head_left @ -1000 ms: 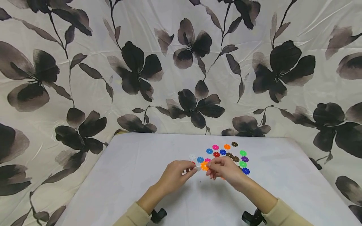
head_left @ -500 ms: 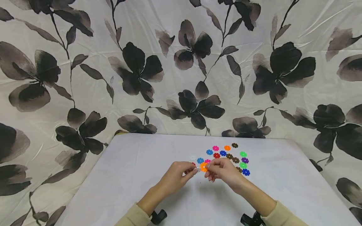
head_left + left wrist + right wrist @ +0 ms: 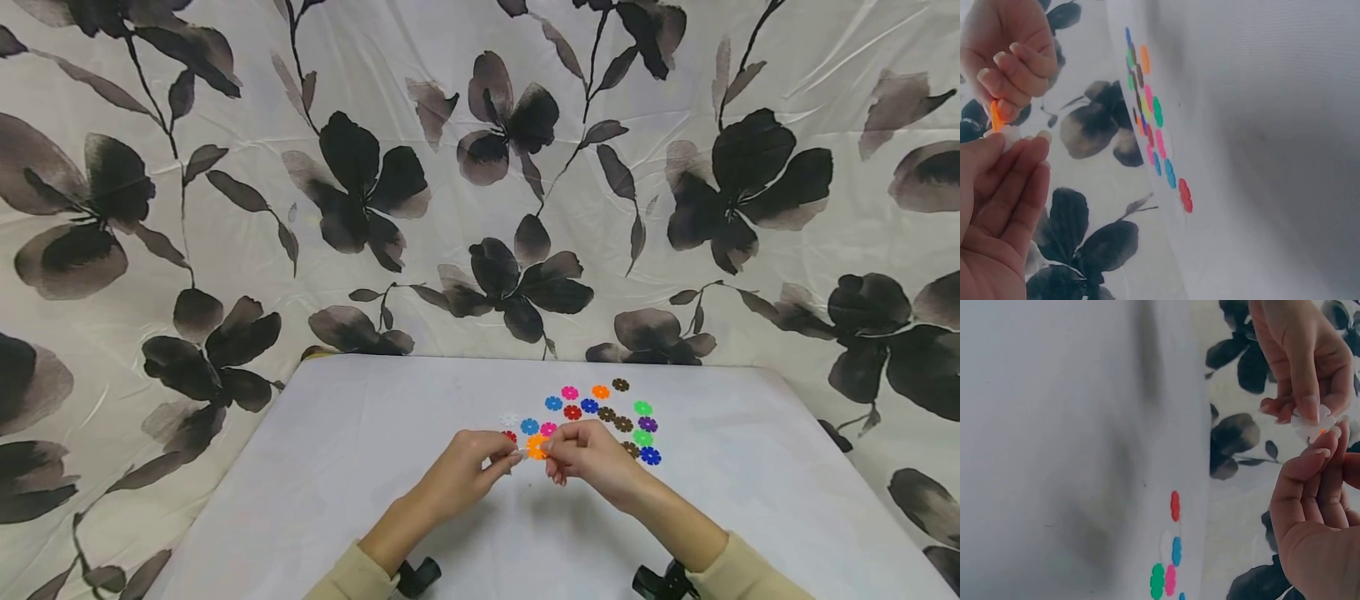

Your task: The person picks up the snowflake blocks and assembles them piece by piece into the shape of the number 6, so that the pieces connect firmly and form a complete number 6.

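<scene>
My left hand (image 3: 467, 468) pinches a white flower-shaped plastic disc (image 3: 1307, 427) between thumb and fingertips. An orange flower-shaped disc (image 3: 536, 448) is pinched by my right hand (image 3: 600, 462). The two discs meet at their edges, held above the table; in the left wrist view the orange disc (image 3: 995, 116) stands edge-on against the white one. In the right wrist view, a small bit of orange shows at the white disc's lower edge, and the right fingertips hide much of the joint.
Loose flower discs in several colours lie on the white table (image 3: 337, 467) beyond my hands, among them a red (image 3: 572, 412), a light blue (image 3: 529, 427), a green (image 3: 642, 407) and a dark blue one (image 3: 650, 456). Behind the table hangs a floral cloth (image 3: 480, 192).
My right hand and the orange disc have shifted slightly left and down, closer to the white disc. The left hand has stayed nearly in place.
</scene>
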`<state>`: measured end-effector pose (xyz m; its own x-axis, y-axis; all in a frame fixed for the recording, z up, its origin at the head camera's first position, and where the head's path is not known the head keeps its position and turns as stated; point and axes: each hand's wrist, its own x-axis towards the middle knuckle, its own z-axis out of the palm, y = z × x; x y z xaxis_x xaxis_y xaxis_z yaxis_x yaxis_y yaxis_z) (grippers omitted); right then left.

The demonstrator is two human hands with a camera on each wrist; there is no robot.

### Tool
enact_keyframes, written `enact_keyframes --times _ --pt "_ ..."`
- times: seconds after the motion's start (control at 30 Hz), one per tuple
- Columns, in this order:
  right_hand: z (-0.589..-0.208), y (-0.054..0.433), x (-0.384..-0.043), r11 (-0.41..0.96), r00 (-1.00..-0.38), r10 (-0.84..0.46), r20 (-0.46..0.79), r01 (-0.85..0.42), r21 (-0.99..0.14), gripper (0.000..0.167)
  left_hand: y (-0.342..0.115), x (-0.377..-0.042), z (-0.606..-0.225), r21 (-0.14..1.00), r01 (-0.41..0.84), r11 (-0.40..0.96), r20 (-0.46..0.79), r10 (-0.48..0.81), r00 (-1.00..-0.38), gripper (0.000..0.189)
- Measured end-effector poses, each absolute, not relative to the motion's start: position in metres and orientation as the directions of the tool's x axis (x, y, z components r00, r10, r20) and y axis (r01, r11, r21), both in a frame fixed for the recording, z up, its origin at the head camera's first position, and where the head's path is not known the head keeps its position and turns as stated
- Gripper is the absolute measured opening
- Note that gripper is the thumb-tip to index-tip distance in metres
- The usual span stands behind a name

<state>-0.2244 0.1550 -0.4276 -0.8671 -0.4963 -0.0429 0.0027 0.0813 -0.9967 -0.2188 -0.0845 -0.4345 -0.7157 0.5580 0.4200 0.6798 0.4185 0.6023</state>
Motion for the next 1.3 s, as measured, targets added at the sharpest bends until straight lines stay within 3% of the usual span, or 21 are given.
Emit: enact_keyframes --times 0.3,0.7,0.93,1.3 --pt "-0.424 0.146 -0.223 0.063 -0.861 -0.508 0.023 -0.064 -0.996 0.022 -0.089 -0.215 -0.43 0.605 0.69 0.397 0.442 0.554 -0.706 0.007" --pt "-0.427 0.144 -0.222 0.057 -0.866 -0.496 -0.064 0.041 -0.998 0.021 -0.09 -0.218 -0.436 0.597 0.679 0.427 0.437 0.536 -0.722 0.004" --pt "-0.428 0.142 -0.221 0.027 -0.873 -0.473 -0.122 0.124 -0.992 0.026 -0.094 -0.218 -0.437 0.664 0.615 0.425 0.404 0.488 -0.774 0.023" --pt "-0.429 0.14 -0.221 0.009 -0.843 -0.524 -0.122 0.137 -0.991 0.028 -0.094 -0.219 -0.442 0.722 0.594 0.355 0.395 0.493 -0.775 0.038"
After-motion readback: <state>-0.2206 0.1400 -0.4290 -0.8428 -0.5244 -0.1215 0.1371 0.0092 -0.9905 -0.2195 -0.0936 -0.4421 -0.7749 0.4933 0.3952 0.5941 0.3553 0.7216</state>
